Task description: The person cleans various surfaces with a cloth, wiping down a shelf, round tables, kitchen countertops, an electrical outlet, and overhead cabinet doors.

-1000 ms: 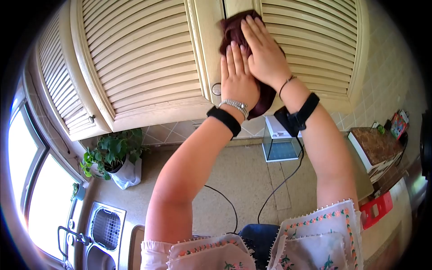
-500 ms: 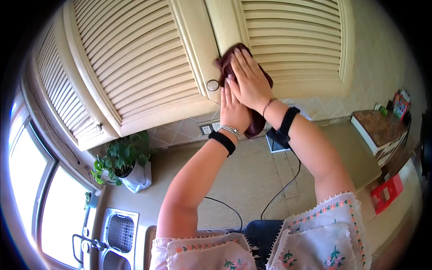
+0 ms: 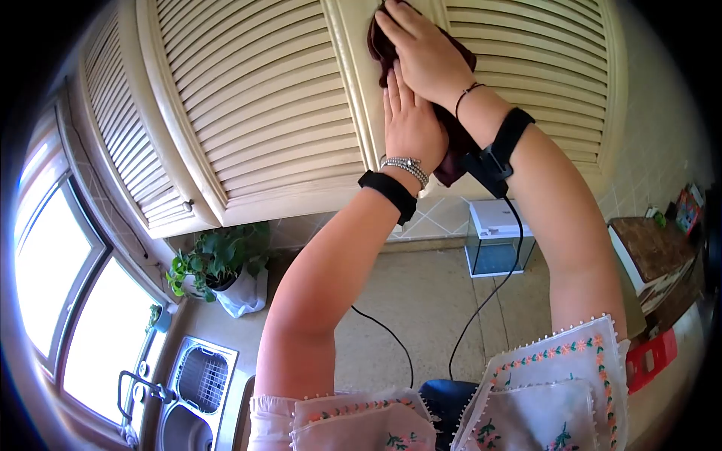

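Observation:
My right hand presses a dark maroon cloth against the cream frame where two louvred cabinet doors meet. Its fingers lie over the cloth's upper part, near the top of the view. Just below, my left hand rests with straight fingers, its tips at the lower left of the right palm. The cloth's loose end hangs behind and to the right of the left hand. How much cloth lies under the left palm is hidden. Both wrists wear black straps, and a cable runs down from the right one.
Beneath the cabinets, a small glass tank with a white lid stands on the counter. A potted plant stands at the left, above the sink and beside the window. A brown-topped box and a red object are at the right.
Both hands and the cloth have moved up along the cabinet frame. The camera view has shifted, and the glass tank shows more fully below my arms.

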Tool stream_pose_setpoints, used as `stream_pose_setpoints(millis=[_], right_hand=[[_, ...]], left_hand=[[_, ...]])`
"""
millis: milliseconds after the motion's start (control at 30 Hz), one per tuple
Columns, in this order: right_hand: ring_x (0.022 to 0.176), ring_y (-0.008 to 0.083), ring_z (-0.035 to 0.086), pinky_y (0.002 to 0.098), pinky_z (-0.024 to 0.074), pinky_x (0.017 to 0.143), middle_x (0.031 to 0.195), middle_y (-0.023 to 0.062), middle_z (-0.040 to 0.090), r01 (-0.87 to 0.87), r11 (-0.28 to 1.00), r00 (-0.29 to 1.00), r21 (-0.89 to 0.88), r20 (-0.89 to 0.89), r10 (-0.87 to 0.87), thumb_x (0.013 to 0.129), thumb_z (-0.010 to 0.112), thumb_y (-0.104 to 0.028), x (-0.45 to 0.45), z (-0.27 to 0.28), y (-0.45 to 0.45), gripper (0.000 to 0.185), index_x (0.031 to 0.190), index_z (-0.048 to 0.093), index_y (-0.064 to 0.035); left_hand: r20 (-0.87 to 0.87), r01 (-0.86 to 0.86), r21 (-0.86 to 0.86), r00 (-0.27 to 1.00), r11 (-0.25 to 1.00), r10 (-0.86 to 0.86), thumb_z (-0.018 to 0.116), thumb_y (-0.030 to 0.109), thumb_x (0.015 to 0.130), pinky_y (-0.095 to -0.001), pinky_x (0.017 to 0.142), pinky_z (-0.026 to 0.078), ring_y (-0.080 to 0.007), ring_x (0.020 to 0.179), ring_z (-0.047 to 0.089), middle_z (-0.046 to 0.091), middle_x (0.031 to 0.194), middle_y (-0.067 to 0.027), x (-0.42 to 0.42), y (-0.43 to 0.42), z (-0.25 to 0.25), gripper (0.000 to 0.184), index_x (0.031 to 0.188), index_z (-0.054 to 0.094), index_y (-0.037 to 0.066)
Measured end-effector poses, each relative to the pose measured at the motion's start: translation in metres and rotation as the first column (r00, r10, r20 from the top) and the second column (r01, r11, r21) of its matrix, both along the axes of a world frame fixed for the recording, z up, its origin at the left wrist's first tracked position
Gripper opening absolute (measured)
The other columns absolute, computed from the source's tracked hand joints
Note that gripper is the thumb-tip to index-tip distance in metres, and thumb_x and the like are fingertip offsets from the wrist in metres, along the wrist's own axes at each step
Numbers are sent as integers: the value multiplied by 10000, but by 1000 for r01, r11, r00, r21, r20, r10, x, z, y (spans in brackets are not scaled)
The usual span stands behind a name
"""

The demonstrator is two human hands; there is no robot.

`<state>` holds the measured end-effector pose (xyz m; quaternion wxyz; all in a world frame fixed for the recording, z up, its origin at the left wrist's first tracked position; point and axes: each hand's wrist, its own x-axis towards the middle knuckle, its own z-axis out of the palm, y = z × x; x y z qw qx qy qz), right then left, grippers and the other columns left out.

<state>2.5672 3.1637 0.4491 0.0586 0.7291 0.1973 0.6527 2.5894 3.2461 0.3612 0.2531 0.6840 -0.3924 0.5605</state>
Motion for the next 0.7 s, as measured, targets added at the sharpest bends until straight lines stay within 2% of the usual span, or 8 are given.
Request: stream_pose_setpoints(millis=[67,100,167,300,333,400,533,700], right_hand=[[1328,341,264,378,252,1096,1414,244,275,-72,997,997,5,5,72,860,418,-89,3,11,10,517,1351,322,42],[1328,341,264,378,252,1096,1414,244,275,-79,997,997,10,8,79,860,418,-89,5,16,17,517,1351,322,42],[1353,314,221,377,212,1113,1438,219,250,165,983,984,-82,-54,-170,891,365,-139,10,20,29,517,1366,284,49],[1366,300,193,378,169,1126,1475,184,199,200,972,979,-120,-9,-203,922,290,-185,6,6,27,520,1390,244,38],[1375,294,174,373,157,1130,1471,185,210,200,971,976,-133,-57,-209,922,299,-189,7,0,31,530,1400,223,28],[1344,248,259,362,237,1093,1442,113,314,133,983,989,-127,84,-123,874,466,-153,31,-17,29,511,1361,363,-41],[1366,253,203,382,178,1115,1468,129,252,148,986,983,-82,-97,-155,885,451,-231,19,-56,44,537,1370,333,-34],[1349,283,234,399,216,1100,1453,157,261,85,996,986,24,-148,-81,878,468,-231,14,-98,43,547,1360,335,-10]], left_hand=[[23,24,-45,999,999,-23,505,86,759,-485,1100,163,-418,1345,163,238,1418,-263,2,9,12,622,1332,302,-47],[26,-74,2,997,997,74,485,106,776,-467,1104,157,-402,1350,164,242,1425,-250,7,17,16,613,1340,303,-48],[64,-209,80,977,975,204,470,131,793,-441,1108,155,-373,1354,183,276,1427,-216,13,32,19,591,1341,325,-39],[90,-240,110,969,964,231,493,154,789,-446,1101,170,-378,1346,207,293,1409,-238,5,38,5,591,1324,342,-47],[89,-244,112,968,963,235,493,154,789,-446,1101,170,-378,1346,207,293,1409,-238,10,41,0,591,1324,342,-47],[71,-240,121,970,963,233,521,140,772,-485,1086,200,-417,1309,242,358,1346,-260,12,42,-13,547,1261,398,-73],[104,-299,228,954,927,282,535,199,789,-496,1085,192,-443,1278,283,441,1299,-231,12,49,-39,523,1260,458,-17],[82,-348,389,935,853,344,517,299,833,-476,1106,137,-416,1309,262,424,1338,-210,4,61,-65,540,1300,449,37]])
